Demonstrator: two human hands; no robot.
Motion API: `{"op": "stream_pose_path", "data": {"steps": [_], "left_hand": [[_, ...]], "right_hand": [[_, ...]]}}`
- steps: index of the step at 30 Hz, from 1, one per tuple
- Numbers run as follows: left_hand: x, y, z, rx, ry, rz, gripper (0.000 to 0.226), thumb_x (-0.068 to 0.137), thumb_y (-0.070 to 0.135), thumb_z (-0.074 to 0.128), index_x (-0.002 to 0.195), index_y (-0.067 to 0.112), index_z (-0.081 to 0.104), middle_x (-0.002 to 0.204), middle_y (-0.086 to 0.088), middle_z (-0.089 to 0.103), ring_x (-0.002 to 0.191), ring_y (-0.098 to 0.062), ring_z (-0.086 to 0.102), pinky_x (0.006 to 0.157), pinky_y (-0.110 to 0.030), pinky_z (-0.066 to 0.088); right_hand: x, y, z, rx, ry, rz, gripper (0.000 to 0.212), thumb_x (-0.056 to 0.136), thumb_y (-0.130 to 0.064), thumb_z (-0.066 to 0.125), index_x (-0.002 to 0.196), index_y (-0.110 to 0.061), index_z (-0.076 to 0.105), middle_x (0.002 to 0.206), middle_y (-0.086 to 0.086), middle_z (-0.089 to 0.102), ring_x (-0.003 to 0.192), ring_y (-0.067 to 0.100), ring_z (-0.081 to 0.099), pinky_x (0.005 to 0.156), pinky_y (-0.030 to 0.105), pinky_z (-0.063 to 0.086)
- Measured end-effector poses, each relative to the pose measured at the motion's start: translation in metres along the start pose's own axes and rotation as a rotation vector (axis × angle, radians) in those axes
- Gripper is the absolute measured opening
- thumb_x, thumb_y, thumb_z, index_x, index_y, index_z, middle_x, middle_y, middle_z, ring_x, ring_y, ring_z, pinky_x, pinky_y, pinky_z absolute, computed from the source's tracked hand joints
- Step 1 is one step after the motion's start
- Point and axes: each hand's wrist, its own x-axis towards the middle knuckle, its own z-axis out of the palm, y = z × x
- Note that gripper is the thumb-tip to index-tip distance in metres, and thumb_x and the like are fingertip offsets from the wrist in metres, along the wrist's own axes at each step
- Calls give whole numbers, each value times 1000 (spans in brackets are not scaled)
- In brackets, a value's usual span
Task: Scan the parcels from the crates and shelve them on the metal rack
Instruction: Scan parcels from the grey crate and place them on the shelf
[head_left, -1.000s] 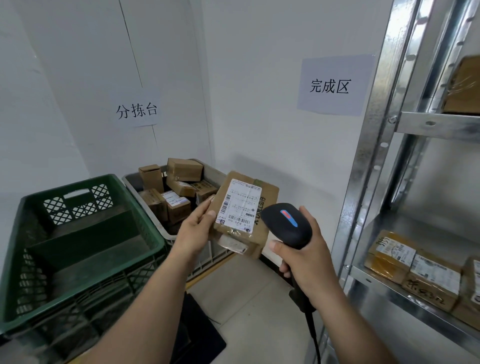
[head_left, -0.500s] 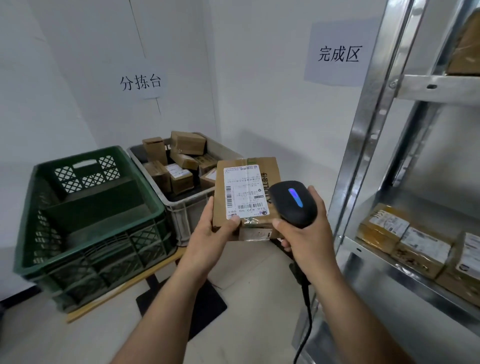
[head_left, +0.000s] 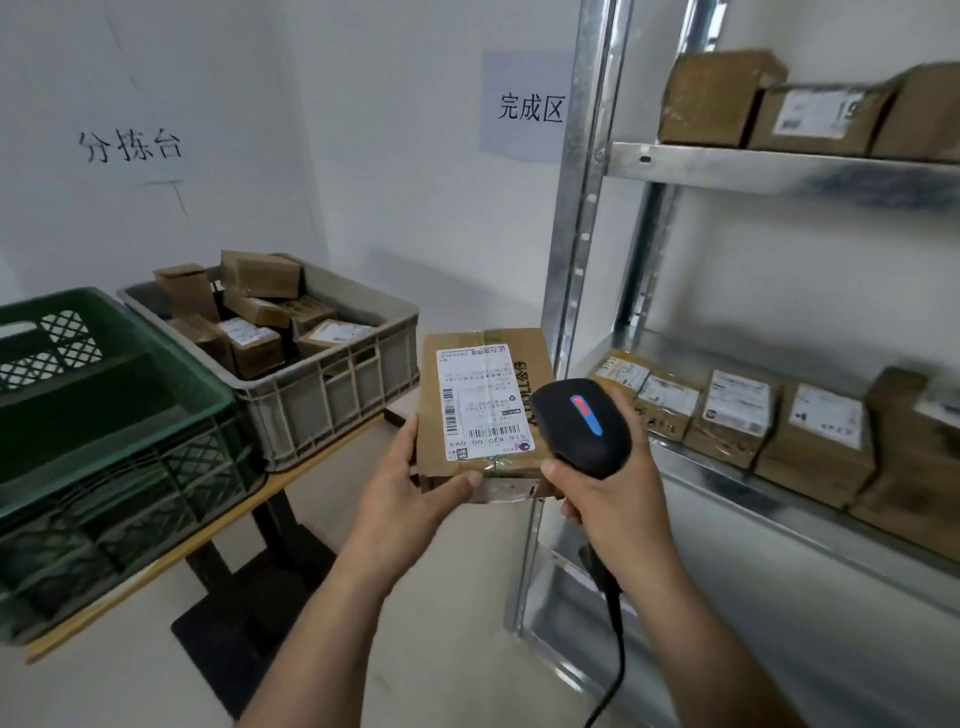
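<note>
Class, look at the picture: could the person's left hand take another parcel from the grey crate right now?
Probably not yet: the left hand grips a parcel. The grey crate is open-topped with nothing blocking the way, so freeing the hand should suffice.

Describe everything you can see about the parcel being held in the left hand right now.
The parcel is a flat, rectangular brown cardboard box, sealed with tape. A white shipping label with barcodes and small print covers much of the face turned toward the camera; dark lettering runs beside it. It is held in the air, roughly upright, by the left hand, thumb along its lower edge. The black scanner in the right hand overlaps its lower right corner; contact cannot be told.
</note>
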Motion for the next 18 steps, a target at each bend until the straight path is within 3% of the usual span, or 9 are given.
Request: {"op": "stream_pose_path", "data": {"steps": [2,6,10,13,18], "left_hand": [[-12,2,12,-8,-35,9,65,81,18,73,108,58,29,110,28,47,91,14,46,63,0,39],[-33,8,45,-9,-130,31,63,77,27,75,110,62,34,130,13,51,108,0,52,81,-16,43],[-50,25,81,-31,-215,57,64,76,26,76,119,56,38,130,11,54,114,-8,53,94,-32,48],[-57,42,113,-47,-273,121,54,74,37,77,108,61,42,123,15,57,111,-6,55,91,-30,49],[-79,78,191,-93,-373,197,51,79,21,75,104,56,47,102,32,63,100,9,58,79,-16,48]], "right_hand": [[-18,0,-17,-33,58,-2,94,75,-6,80,149,-40,32,122,-9,62,103,27,66,79,42,60],[-49,2,-59,-32,158,15,90,76,-3,79,144,-43,35,120,-8,62,100,29,65,70,33,56],[-73,-2,-101,-59,260,23,93,76,-6,81,145,-43,31,124,-2,62,101,30,63,87,49,55],[-84,-4,-138,-64,330,9,97,74,-10,82,147,-44,29,122,-5,63,99,28,63,89,51,55],[-99,-6,-224,-56,448,-30,98,73,-9,83,147,-44,30,119,-4,65,92,22,62,88,50,53]]}}
